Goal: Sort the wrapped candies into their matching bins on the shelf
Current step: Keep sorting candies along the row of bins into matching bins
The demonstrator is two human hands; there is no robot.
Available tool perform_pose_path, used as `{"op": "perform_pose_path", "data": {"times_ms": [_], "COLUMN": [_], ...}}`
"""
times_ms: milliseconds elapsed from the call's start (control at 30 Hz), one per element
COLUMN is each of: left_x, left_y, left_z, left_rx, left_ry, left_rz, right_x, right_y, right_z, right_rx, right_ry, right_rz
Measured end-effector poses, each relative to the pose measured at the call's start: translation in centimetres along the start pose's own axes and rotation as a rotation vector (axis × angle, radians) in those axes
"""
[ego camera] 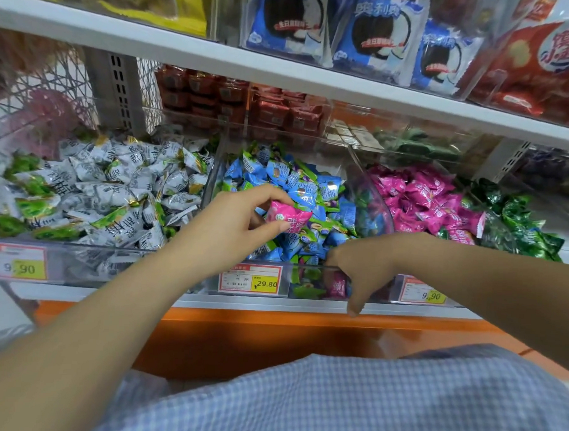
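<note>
Pink candy (288, 217) held over the middle bin (306, 283), centre frame.
Left hand (230, 226) pinches it above blue candies (304, 187); right hand (362, 267) hooks curled fingers over the bin's front wall.

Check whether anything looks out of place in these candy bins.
Yes. One pink candy lies low at the front of the blue bin, beside the right hand; the left hand pinches a second pink candy above it. Both match the pink bin.
</note>
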State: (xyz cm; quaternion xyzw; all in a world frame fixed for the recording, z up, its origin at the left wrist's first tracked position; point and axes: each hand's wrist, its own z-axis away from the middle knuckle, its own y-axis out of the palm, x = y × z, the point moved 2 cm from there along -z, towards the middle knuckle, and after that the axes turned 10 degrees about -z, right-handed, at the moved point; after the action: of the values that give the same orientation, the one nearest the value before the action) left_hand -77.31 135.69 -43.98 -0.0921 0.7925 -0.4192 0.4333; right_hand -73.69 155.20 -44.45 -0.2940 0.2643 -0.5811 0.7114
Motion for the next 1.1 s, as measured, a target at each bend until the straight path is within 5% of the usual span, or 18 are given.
{"op": "perform_pose_path", "data": {"times_ms": [267, 533, 767, 933, 1100], "left_x": [0.0, 0.4, -0.7, -1.2, -0.8], "left_y": [0.0, 0.5, 1.2, 1.2, 1.1], "left_z": [0.2, -0.2, -0.5, -0.2, -0.4], "left_rx": [0.010, -0.040, -0.005, 0.100, 0.065], "left_ry": [0.033, 0.003, -0.124, -0.146, -0.111], "left_rz": [-0.012, 0.056, 0.532, 0.808, 0.684], "right_x": [0.1, -0.6, 1.9, 2.4, 3.5], "right_y": [-0.5, -3.3, -2.6, -2.6, -2.1], "right_z": [-0.2, 5.6, 6.3, 5.5, 4.3], "right_rx": [-0.022, -0.563, -0.927, -1.003, -0.993], "right_ry": [-0.054, -0.204, -0.390, -0.421, -0.502], "right_rz": [-0.165, -0.410, -0.627, -0.669, -0.783]}}
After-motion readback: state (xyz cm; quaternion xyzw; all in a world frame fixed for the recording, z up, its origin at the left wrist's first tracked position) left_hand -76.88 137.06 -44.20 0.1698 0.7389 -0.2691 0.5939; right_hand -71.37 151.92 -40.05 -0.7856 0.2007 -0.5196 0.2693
